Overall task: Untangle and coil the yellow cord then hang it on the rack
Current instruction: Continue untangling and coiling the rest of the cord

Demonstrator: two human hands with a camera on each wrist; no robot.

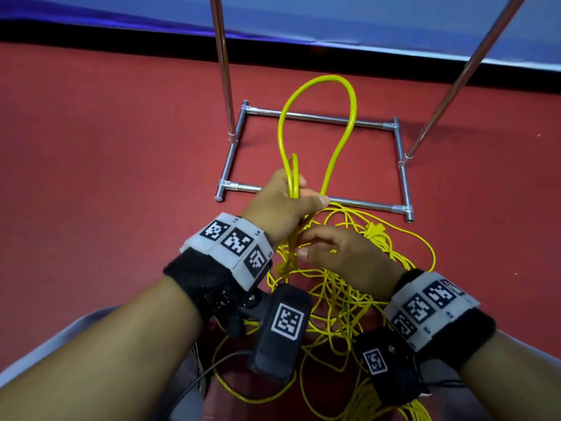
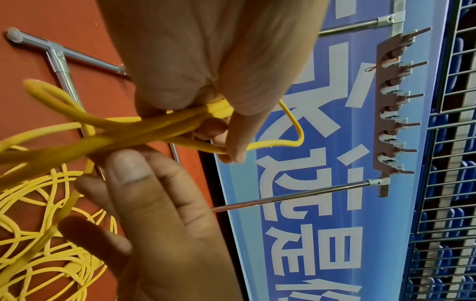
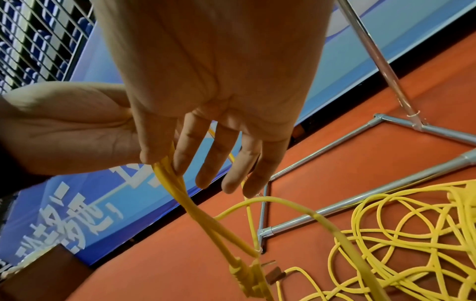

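Observation:
A yellow cord lies as a tangled pile (image 1: 349, 299) on the red floor in front of the metal rack (image 1: 318, 117). My left hand (image 1: 299, 189) grips a bundle of several strands (image 2: 165, 124), and one tall loop (image 1: 318, 83) stands up out of it over the rack's base. Just below, my right hand (image 1: 303, 243) has straight fingers (image 3: 213, 163). It touches the strands (image 3: 170, 179) that hang from the left hand and run past its index finger. A yellow plug (image 3: 247, 279) dangles at the end of those strands.
The rack's two uprights (image 1: 223, 65) rise from a rectangular tube base on the floor. Its hook board (image 2: 391, 106) shows high up in the left wrist view. A blue banner (image 1: 334, 16) runs along the back. A black cable (image 1: 212, 369) trails near my left forearm.

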